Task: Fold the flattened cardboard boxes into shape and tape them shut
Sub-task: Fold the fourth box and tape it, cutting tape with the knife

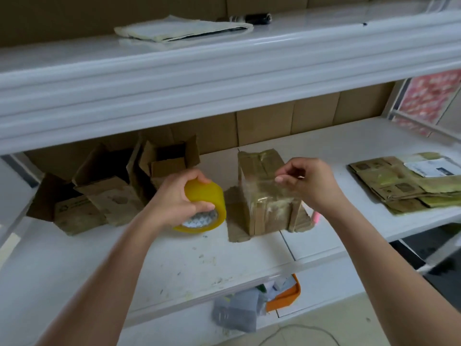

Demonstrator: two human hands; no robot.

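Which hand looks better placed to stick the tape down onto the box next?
Probably the right hand: it pinches the clear tape end directly over the box, while the left hand grips the tape roll beside it.

This looks like a packing or stockroom area. White metal shelving (224, 78) holds folded cardboard boxes (112, 193), a stack of flattened boxes (404, 186) and a roll of yellow tape (207, 203), with more cartons lining the back.

1. The left hand (183, 196) grips a yellow tape roll (205, 207) above the white bench (174, 265).
2. The right hand (308, 182) pinches clear tape over the folded cardboard box (267, 196).
3. Flattened boxes (399, 183) lie well right; open boxes (119, 186) stand left.
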